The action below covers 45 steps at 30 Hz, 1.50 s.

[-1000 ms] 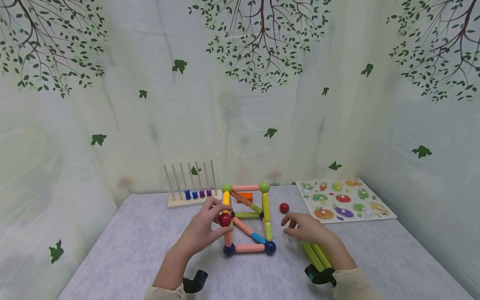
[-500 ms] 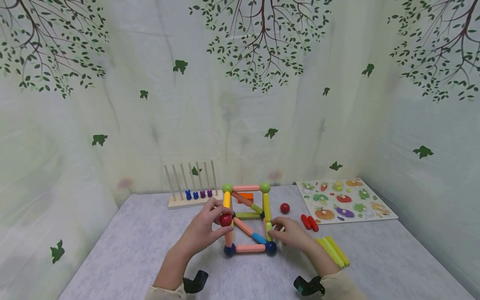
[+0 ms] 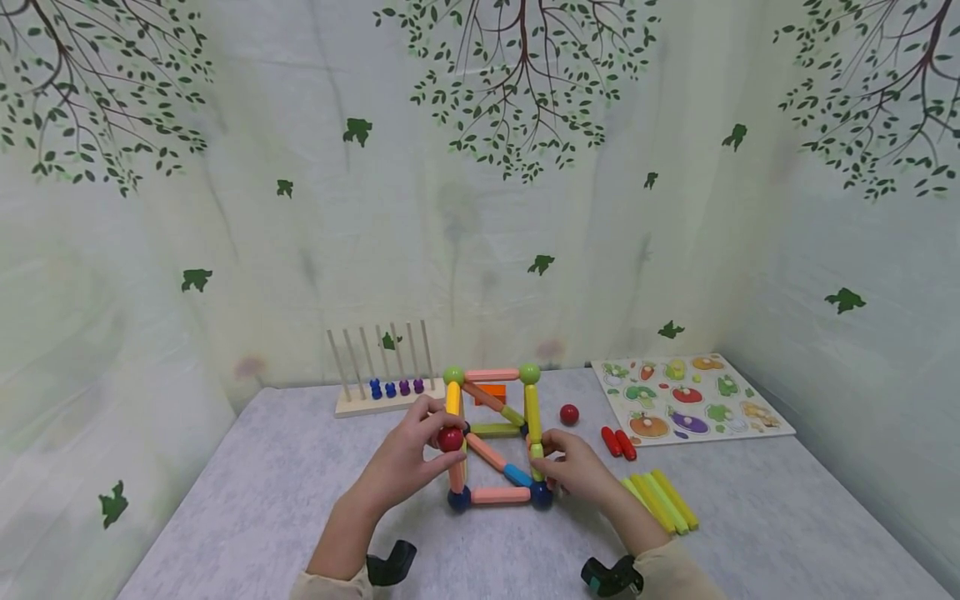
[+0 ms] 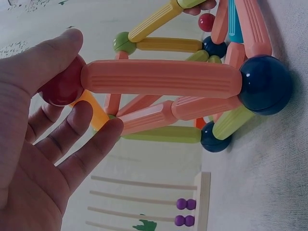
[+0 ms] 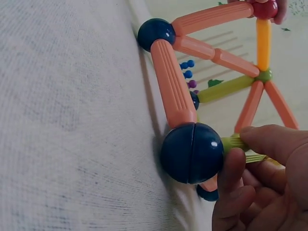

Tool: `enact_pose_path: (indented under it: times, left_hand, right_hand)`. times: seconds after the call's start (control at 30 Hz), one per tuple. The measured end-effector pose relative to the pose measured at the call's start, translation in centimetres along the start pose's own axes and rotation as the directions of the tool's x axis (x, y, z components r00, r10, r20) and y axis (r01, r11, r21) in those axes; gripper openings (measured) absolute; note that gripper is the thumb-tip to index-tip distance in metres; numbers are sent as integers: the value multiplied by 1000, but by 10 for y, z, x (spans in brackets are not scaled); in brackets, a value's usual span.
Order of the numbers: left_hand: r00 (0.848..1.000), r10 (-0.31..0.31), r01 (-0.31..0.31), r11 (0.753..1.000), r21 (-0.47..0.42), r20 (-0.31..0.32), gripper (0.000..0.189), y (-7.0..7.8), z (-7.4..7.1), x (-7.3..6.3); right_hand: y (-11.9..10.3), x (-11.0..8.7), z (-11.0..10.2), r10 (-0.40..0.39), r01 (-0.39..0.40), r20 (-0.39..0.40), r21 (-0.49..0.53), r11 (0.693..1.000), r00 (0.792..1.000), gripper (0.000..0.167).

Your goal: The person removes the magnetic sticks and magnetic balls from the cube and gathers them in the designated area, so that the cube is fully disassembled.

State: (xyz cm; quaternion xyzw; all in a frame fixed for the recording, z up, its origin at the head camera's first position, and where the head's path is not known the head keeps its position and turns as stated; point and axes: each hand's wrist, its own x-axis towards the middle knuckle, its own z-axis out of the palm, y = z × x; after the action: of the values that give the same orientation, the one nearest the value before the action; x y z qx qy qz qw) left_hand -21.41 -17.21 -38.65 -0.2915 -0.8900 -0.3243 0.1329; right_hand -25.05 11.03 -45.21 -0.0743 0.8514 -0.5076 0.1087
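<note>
A frame of coloured sticks and balls stands on the table. At its near left corner my left hand [image 3: 405,458] holds a red ball [image 4: 62,86] between thumb and fingers. That ball sits atop an upright pink stick [image 4: 161,77], which rises from a dark blue ball [image 4: 266,85]. My right hand [image 3: 581,473] pinches a yellow-green stick [image 5: 233,144] at the near right corner, just above another dark blue ball [image 5: 192,153]. Part of this stick is hidden by the fingers. Light green balls [image 3: 529,374] top the far corners.
Right of the frame lie a loose red ball [image 3: 569,414], two short red sticks [image 3: 618,443] and several yellow-green sticks [image 3: 663,502]. A vegetable puzzle board [image 3: 690,398] is at the back right. Back left stands a peg rack [image 3: 386,404] with beads; an orange block [image 3: 491,393] lies behind the frame.
My right hand has moved left from beside the loose sticks to the frame's near right upright, then slightly down it, taking hold there. The left hand has stayed on the red ball.
</note>
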Motion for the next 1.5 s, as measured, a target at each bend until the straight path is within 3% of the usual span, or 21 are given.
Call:
enact_pose_path:
  times: [0.73,1.07,1.27,1.5]
  left_hand:
    - [1000,-15,15,1000,-6,4,35,0,-1,0]
    - [1000,-16,16,1000,2,6,34,0,-1,0]
    - [1000,-20,20,1000,0,9,34,0,-1,0]
    - [1000,-18,18,1000,-4,9,35,0,-1,0]
  right_hand:
    - [10,0,-7,-60,53,71,101,993,996,33]
    - [11,1,-21,-91,91,155,2,996,984,30]
    - [7,-6,-31,-120,124,219,-6,992,968,25]
    - [10,-8,-42,-129,112,317,72,991,940,24]
